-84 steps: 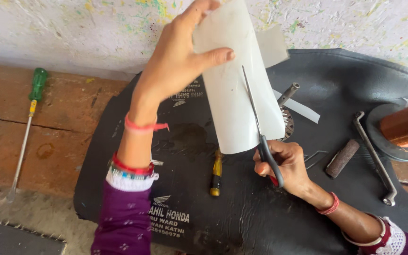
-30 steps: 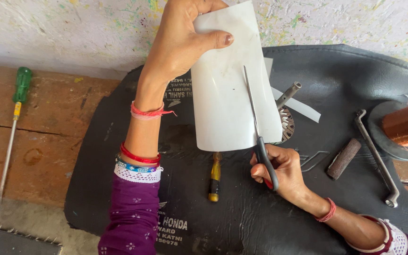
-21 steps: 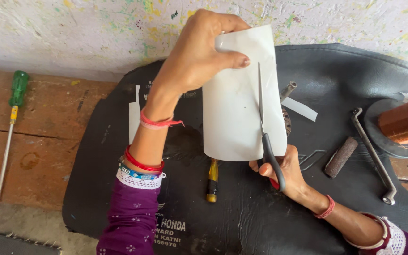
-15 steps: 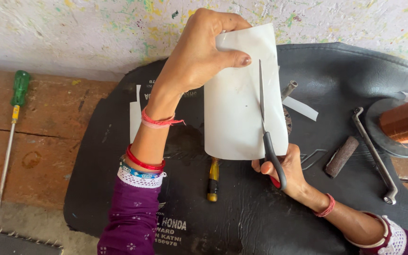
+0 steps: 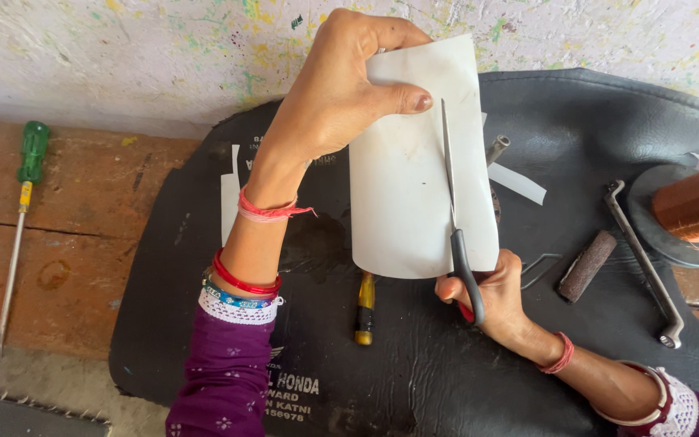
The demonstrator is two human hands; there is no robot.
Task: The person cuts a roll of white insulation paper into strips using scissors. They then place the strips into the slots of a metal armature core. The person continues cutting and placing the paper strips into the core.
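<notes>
Left hand: the left hand [image 5: 341, 89], upper centre of the frame, pinches the top edge of a white sheet [image 5: 410, 178], thumb pressed on its face, fingers [image 5: 382, 32] curled over the top.
White sheet: held upright above the black mat [image 5: 576, 105], slightly curved, its lower edge in mid-frame.
Right hand: the right hand [image 5: 487, 291], lower right of centre, has its fingers closed through the handles of the scissors [image 5: 456, 218].
Scissors: black handles, blades pointing up the frame and running into the right part of the sheet; the blades look nearly closed.
Below the sheet: a yellow-handled screwdriver [image 5: 364, 307] lies on the mat, partly hidden by the sheet.
Right of the frame: a brown cylinder [image 5: 586, 265], a bent metal bar [image 5: 645, 259] and a spool of copper wire [image 5: 689, 206].
Paper strips: one [image 5: 230, 194] left of the forearm, another [image 5: 519, 182] right of the sheet.
Far left: a green-handled screwdriver [image 5: 19, 218] on the wooden desk [image 5: 82, 235].
</notes>
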